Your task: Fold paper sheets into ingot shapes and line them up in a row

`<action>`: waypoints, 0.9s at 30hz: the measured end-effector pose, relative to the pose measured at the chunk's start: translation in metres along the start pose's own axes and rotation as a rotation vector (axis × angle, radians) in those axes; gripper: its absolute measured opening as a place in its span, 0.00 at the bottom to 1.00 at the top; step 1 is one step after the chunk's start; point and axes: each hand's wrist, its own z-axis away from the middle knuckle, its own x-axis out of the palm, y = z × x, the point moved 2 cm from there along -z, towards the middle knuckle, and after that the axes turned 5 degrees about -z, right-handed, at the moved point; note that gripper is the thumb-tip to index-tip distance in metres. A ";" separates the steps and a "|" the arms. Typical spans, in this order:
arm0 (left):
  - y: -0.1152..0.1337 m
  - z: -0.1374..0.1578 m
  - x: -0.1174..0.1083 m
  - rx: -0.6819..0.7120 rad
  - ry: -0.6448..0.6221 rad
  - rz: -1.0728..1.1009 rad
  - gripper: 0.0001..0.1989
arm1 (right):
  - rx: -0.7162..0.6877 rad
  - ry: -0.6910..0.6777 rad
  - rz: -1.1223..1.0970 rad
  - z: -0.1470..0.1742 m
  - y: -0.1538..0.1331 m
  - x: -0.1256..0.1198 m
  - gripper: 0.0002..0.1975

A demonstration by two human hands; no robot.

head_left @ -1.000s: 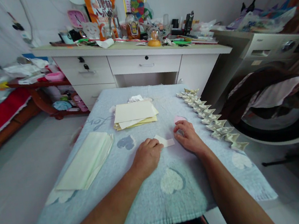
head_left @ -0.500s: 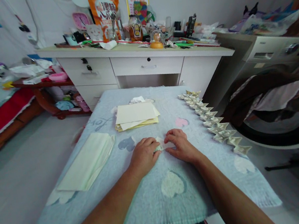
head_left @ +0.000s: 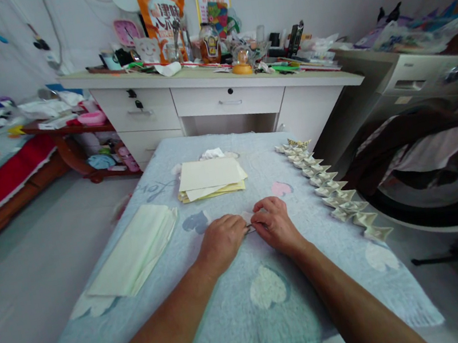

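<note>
A small piece of folded paper [head_left: 248,222] lies between my hands at the middle of the cloth-covered table, mostly hidden by fingers. My left hand [head_left: 225,239] is closed on its left end. From the other side my right hand [head_left: 272,221] pinches its right end between thumb and fingers. Beyond them is a stack of cream paper sheets [head_left: 210,173]. To the left lies a pile of long pale green paper [head_left: 132,250]. Along the right edge runs a row of several folded paper pieces with pointed ends [head_left: 331,189], set close together.
The table wears a light blue cloth [head_left: 218,324] with heart patterns. A crumpled white tissue [head_left: 212,154] lies behind the stack. Past the table stands a white desk [head_left: 230,100] crowded with jars and bags. A washing machine [head_left: 419,83] with its door ajar is at the right.
My right hand's fingers have drawn in toward my left hand and closed more on the paper, of which less shows. The view has shifted slightly.
</note>
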 end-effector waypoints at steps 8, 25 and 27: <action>-0.002 0.004 -0.014 -0.051 0.027 -0.125 0.10 | 0.010 0.055 0.064 0.001 -0.005 -0.003 0.05; 0.002 0.004 -0.023 -0.137 0.148 -0.121 0.10 | -0.007 0.043 0.267 -0.001 -0.023 -0.006 0.07; 0.003 0.004 -0.023 -0.117 0.144 -0.125 0.10 | 0.004 0.026 0.279 -0.001 -0.026 -0.007 0.04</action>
